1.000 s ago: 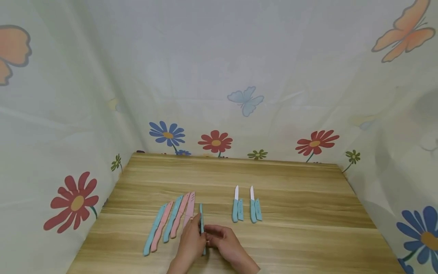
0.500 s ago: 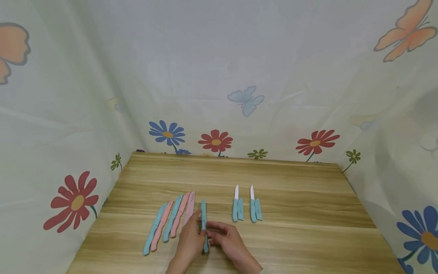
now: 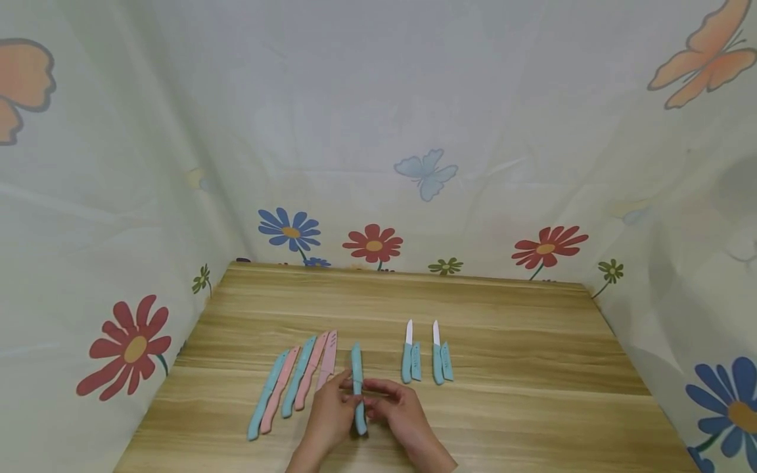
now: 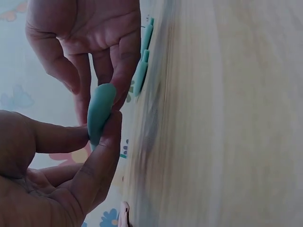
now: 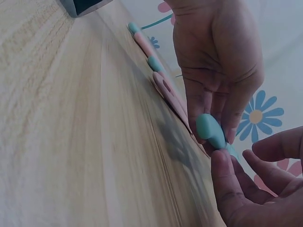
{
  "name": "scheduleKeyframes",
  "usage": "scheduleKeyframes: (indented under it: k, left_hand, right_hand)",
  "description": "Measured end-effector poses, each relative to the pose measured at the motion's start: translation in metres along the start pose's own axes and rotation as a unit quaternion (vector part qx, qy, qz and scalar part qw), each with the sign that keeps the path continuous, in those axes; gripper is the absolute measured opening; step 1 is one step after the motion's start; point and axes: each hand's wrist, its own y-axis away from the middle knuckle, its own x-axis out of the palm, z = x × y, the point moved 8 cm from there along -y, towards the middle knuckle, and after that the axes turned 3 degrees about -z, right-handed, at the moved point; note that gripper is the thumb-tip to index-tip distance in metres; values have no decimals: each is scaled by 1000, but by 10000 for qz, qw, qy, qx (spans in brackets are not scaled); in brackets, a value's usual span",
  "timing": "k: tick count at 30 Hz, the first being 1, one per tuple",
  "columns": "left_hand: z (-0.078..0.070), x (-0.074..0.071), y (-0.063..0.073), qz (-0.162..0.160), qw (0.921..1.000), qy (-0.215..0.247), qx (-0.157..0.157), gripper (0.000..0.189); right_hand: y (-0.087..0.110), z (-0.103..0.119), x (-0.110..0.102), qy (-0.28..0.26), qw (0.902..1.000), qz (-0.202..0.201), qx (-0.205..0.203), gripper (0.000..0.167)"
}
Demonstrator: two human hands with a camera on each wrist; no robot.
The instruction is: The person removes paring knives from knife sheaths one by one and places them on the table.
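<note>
A teal knife (image 3: 357, 361) with its blade in a teal sheath is held up above the table, handle toward me. My left hand (image 3: 328, 410) pinches it near its middle between thumb and fingers; the left wrist view shows the rounded handle end (image 4: 100, 106). On the other side is my right hand (image 3: 405, 417), fingers loosely spread, one fingertip at or touching the knife (image 5: 210, 130) in the right wrist view. Left of my hands lie several teal and pink sheathed knives (image 3: 298, 378) in a slanted row. The nearest pink one (image 3: 328, 358), with a slotted sheath, is partly hidden by my left hand.
To the right lie two small teal paring knives (image 3: 407, 361) with bare white blades, each beside its teal sheath (image 3: 446, 361). The wood-grain table (image 3: 503, 315) meets flower-print cloth walls (image 3: 331, 164). A dark object (image 5: 85, 5) shows at a corner of the right wrist view.
The held knife has turned from edge-on so that more of its broad side shows, and it has shifted slightly right. Both hands moved a little right with it. The knives on the table stayed put.
</note>
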Motion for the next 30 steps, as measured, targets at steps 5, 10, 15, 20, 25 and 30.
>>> scheduleKeyframes:
  k: [5, 10, 15, 20, 25, 30]
  left_hand:
    - [1, 0, 1, 79, 9997, 197, -102, 49]
    - [0, 1, 1, 136, 9995, 208, -180, 38]
    - [-1, 4, 1, 200, 9992, 297, -175, 32]
    - [-1, 7, 1, 262, 9989, 368, -131, 29]
    - [1, 11, 1, 374, 9983, 393, -228, 28]
    - [3, 17, 1, 531, 9965, 528, -360, 27]
  right_hand:
    - [0, 1, -6, -13, 9999, -97, 60, 41]
    - [-1, 1, -10, -72, 9998, -152, 70, 43]
    - [-2, 2, -12, -75, 9996, -253, 35, 41]
    - [-2, 2, -14, -70, 9992, -381, -24, 39]
    - [-4, 2, -19, -116, 9984, -551, -20, 40]
    - [-7, 4, -26, -131, 9972, -730, -72, 40]
